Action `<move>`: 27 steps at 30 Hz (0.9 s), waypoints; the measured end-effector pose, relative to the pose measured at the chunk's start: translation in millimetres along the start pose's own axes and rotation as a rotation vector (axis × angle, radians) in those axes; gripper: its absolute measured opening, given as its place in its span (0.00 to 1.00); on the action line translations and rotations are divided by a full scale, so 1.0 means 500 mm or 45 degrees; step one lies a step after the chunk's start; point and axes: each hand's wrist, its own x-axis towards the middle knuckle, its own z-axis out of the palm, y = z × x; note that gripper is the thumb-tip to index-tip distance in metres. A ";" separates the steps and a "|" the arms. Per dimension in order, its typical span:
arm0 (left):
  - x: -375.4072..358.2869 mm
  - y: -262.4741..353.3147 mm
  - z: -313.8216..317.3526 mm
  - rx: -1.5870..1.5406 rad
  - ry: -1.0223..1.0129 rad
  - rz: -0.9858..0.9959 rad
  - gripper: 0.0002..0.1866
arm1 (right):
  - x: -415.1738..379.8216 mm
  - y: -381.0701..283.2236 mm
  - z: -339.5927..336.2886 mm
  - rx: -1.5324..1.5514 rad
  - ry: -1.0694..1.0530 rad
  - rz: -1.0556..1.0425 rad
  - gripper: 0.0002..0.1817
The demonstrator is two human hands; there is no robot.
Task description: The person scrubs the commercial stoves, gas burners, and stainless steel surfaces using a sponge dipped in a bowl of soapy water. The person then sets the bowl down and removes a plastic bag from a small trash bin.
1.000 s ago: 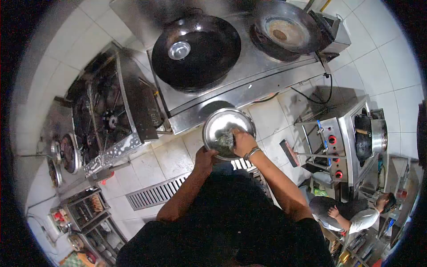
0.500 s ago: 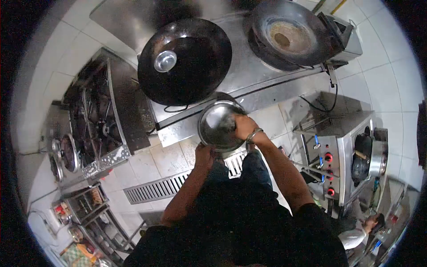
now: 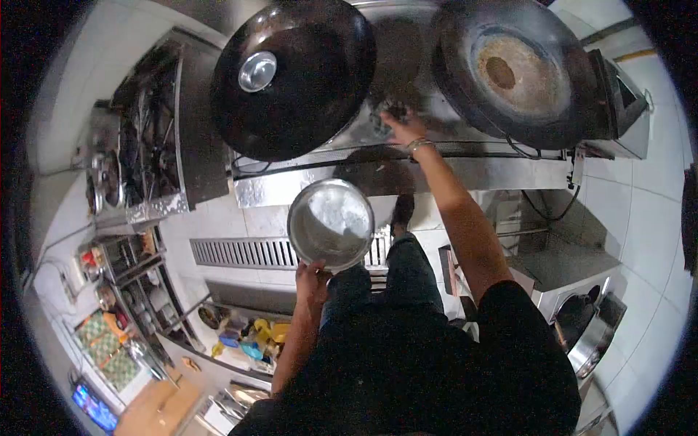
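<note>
No legible text or labels.

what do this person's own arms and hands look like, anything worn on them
The left hand and right hand are both bare, without gloves. A thin, pale band, possibly a bracelet, circles the right wrist; none shows on the left. The right sleeve is black and short, leaving the forearm uncovered.
</note>
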 end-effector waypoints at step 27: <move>-0.371 -0.251 -0.674 -0.569 0.544 0.168 0.21 | -0.167 0.489 0.002 1.546 0.528 0.656 0.19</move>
